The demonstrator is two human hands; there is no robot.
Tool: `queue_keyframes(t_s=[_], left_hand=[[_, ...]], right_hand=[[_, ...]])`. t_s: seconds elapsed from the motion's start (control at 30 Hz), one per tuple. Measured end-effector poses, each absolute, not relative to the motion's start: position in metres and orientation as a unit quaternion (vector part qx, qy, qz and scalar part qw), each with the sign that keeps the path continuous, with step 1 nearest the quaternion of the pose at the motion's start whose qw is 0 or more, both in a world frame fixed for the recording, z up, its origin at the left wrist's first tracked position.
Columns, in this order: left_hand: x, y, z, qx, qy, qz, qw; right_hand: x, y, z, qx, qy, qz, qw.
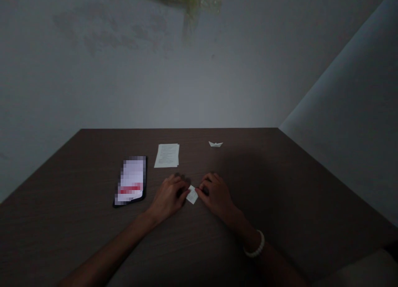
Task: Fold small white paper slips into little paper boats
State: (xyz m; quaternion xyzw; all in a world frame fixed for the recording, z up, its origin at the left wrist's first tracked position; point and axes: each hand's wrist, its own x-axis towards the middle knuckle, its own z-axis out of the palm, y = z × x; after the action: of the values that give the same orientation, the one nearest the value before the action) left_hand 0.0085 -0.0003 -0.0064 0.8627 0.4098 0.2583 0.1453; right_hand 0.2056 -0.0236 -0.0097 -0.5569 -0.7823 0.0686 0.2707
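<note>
A small folded piece of white paper [192, 195] with faint print lies at the middle of the dark table, turned cornerwise. My left hand [170, 194] is closed on its left edge, thumb and fingers pinching there. On the opposite edge, my right hand [217, 194] pinches the paper too, fingers curled. A pale bracelet circles the right wrist. Farther back stands a little folded paper boat [215, 144]. Beyond my left hand rests a small stack of printed sheets [167, 155].
A phone [130, 181] with a lit, blurred-out screen lies on the left part of the wooden table [77, 237]. The table's far edge meets a grey wall [186, 92]. A pale slanted surface [351, 113] rises beyond the right edge.
</note>
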Motion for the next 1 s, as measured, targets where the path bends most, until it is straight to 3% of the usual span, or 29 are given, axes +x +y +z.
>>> queue_keyframes(t_s=[0.47,0.67,1.0], left_hand=[[-0.005,0.006,-0.001,0.89,0.383,0.221,0.114],[-0.005,0.006,-0.001,0.892,0.386,0.207,0.11],[-0.011,0.01,0.009,0.901,0.374,0.158,0.153]], right_hand=[[0.205,-0.024,-0.008,-0.529,-0.798,0.042,0.287],[0.208,-0.032,-0.006,-0.425,-0.874,0.046,0.231],[0.208,-0.031,-0.002,-0.43,-0.878,0.065,0.201]])
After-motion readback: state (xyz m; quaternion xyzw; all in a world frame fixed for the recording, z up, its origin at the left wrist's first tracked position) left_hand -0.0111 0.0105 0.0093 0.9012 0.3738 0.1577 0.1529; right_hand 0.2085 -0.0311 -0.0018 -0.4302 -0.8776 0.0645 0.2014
